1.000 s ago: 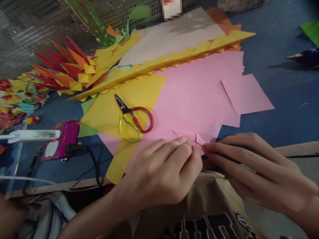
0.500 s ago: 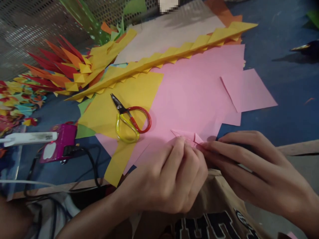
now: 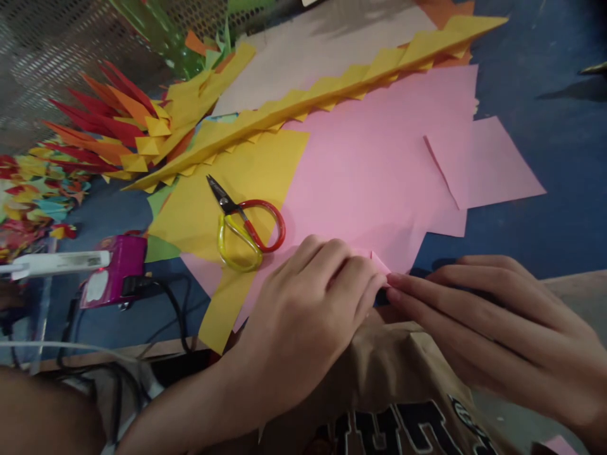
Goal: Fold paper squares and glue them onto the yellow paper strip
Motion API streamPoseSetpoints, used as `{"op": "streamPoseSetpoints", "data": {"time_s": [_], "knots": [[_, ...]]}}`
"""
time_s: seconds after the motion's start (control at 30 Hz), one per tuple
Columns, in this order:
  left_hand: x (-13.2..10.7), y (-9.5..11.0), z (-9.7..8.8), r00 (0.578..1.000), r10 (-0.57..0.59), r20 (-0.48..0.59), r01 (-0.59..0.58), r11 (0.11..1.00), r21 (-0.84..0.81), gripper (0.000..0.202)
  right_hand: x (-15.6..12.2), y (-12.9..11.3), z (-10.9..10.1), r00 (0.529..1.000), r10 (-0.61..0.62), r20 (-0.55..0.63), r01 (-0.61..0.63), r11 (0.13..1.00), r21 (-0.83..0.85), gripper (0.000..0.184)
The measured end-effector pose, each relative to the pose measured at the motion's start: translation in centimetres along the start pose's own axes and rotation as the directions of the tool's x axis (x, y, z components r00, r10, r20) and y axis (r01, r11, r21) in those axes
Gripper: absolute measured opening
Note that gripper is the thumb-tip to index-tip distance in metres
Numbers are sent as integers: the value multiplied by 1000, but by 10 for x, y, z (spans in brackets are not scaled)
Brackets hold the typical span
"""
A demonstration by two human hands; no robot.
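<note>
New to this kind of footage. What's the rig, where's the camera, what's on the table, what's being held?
No robot here: a person works with two bare hands. Every picture comes from one camera worn on the head, looking forward and down.

The fingertips of the right hand pinch a corner of a small folded pink paper. The left hand curls over it, hiding most of it, so its exact grip can't be told.

On the blue table lie a large pink sheet and a yellow sheet, with scissors across them. Beyond is a zigzag-edged yellow paper strip; to the left are red and orange paper spikes and a magenta box with a cable plugged in.
</note>
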State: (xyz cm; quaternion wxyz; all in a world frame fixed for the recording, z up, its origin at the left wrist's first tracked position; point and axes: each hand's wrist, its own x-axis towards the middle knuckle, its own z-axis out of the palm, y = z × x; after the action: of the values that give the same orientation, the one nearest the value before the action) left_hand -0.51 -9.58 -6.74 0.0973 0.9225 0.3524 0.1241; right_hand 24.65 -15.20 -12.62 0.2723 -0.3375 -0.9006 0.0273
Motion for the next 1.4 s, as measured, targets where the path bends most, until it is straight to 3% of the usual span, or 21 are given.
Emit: {"op": "streamPoseSetpoints", "data": {"time_s": [0.27, 0.47, 0.63, 0.87, 1.13, 1.27, 1.4], "knots": [[2, 3, 5, 993, -51, -108, 47, 998, -36, 9, -4, 0, 3, 1000, 5, -17, -6, 999, -41, 46], [1, 2, 9, 987, -139, -75, 132, 988, -85, 11, -1, 0, 0, 999, 28, -39, -26, 999, 33, 46], [4, 3, 8, 990, -127, -59, 123, 990, -71, 13, 1, -8, 2, 977, 206, -56, -200, 975, 99, 43], [6, 2, 6, 988, -150, -27, 148, 986, -83, 17, -6, -19, 3, 922, 387, 8, -379, 897, 228, 62], [11, -2, 2, 988, -155, 20, 157, 983, -99, 18, -8, -23, 5, 899, 436, -33, -425, 891, 161, 48], [15, -5, 0, 980, -182, 76, 189, 976, -110, 17, -8, -19, 8, 918, 396, -31, -389, 913, 124, 49], [8, -11, 0, 989, -140, 43, 144, 980, -139, 8, 5, -19, 9, 949, 299, -96, -297, 954, 44, 33]]}}
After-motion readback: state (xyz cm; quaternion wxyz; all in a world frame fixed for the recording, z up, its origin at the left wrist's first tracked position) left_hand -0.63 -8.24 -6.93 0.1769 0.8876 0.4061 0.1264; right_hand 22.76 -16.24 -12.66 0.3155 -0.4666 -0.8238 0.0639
